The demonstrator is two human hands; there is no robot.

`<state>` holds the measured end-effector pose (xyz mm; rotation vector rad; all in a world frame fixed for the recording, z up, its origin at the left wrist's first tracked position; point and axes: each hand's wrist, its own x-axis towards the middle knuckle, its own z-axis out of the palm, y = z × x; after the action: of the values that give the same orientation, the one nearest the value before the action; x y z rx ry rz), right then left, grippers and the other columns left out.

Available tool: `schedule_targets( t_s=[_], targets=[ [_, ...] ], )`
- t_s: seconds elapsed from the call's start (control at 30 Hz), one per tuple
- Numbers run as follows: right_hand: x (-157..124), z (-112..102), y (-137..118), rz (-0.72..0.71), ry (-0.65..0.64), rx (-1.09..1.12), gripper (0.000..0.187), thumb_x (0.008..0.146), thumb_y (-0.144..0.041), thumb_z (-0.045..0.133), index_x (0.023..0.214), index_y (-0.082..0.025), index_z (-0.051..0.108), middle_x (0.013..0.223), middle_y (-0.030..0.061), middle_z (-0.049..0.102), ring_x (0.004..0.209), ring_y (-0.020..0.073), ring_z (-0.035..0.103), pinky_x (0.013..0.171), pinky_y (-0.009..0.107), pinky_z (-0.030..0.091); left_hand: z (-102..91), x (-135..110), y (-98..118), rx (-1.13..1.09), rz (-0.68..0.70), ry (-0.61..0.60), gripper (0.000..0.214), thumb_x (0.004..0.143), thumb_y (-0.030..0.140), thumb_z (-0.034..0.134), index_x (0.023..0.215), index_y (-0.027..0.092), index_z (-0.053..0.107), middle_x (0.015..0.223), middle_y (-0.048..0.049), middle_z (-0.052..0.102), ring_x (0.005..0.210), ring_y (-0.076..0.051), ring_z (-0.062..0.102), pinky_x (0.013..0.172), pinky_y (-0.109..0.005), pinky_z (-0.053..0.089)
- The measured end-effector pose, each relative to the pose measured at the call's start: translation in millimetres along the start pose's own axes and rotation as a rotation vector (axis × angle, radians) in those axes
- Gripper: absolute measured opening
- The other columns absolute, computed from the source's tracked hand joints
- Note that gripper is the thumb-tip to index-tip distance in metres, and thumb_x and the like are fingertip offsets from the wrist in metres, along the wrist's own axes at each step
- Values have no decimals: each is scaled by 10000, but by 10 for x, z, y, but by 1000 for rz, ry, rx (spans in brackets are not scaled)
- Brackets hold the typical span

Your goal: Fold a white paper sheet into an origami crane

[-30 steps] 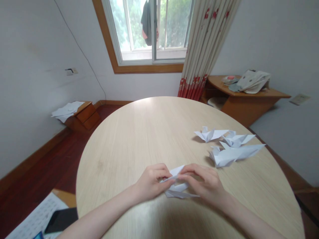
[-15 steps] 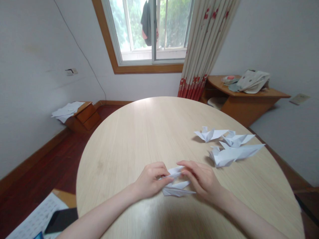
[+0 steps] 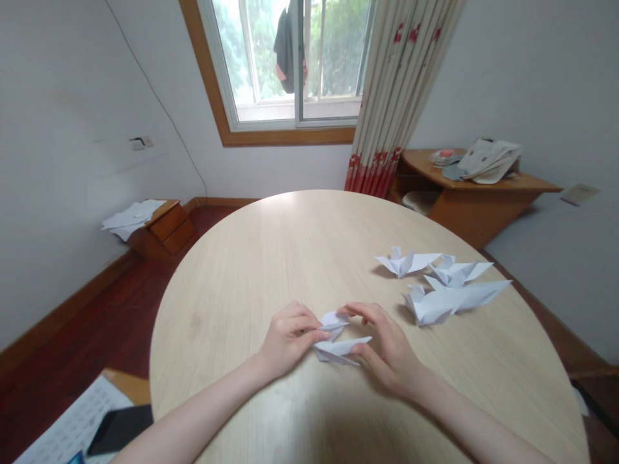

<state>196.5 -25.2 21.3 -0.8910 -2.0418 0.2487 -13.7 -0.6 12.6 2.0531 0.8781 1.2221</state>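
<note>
Paper bird (image 3: 338, 345) pinched between both hands, unmarked.

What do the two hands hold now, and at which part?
Both hold one folded white paper piece: the left hand pinches its left end, and the right hand grips its right side.

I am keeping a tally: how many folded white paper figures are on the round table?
4: one held between left hand and right hand, folded paper; three finished figures at right.

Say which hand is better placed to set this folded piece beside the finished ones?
Right, probably. The right hand pinches the folded paper on the side nearer the finished paper birds; the left hand grips its far side.
</note>
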Motion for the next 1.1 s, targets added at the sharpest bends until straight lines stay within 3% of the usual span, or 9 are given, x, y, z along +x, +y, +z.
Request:
schedule_targets(
  t_s=[0.33, 0.53, 0.7, 0.93, 1.1],
  targets=[
    [-49, 109, -42, 199, -7, 186, 395, 896, -427, 531, 1232, -228, 476, 1103, 106, 623, 971, 238, 603, 831, 381, 495, 17, 3, 35, -1, -25, 17, 226, 873, 301, 612, 719, 148, 674, 717, -47, 624, 664, -131, 582, 597, -234, 465],
    [-21, 118, -5, 390, -90, 390, 575, 757, -524, 683, 1206, -222, 488, 1208, 133, 611, 1159, 283, 554, 989, 461, 418, 20, -8, 13, -15, -68, -32, 231, 887, 297, 575, 736, 150, 671, 732, -47, 629, 667, -125, 580, 570, -215, 460],
    [-17, 178, 48, 529, -167, 592, 733, 706, -571, 715, 1280, -234, 408, 1202, 139, 640, 1179, 280, 559, 1019, 501, 392, 29, -18, -15, -19, -80, -51, 241, 894, 308, 560, 754, 147, 672, 750, -53, 629, 685, -130, 585, 581, -216, 459],
    [1, 197, 80, 516, -310, 554, 736, 675, -440, 783, 1301, -205, 475, 1278, 166, 597, 1217, 301, 536, 1031, 520, 390, -3, -9, -14, -26, -90, -102, 418, 963, 420, 427, 746, 145, 656, 735, -45, 603, 697, -136, 568, 647, -248, 455],
    [-12, 201, 100, 527, -317, 525, 816, 682, -390, 786, 1375, -201, 399, 1308, 163, 579, 1241, 302, 513, 1049, 535, 362, -23, -13, -31, -154, -129, -135, 561, 994, 486, 266, 796, 122, 645, 783, -58, 559, 651, -127, 539, 597, -239, 455]
  ],
)
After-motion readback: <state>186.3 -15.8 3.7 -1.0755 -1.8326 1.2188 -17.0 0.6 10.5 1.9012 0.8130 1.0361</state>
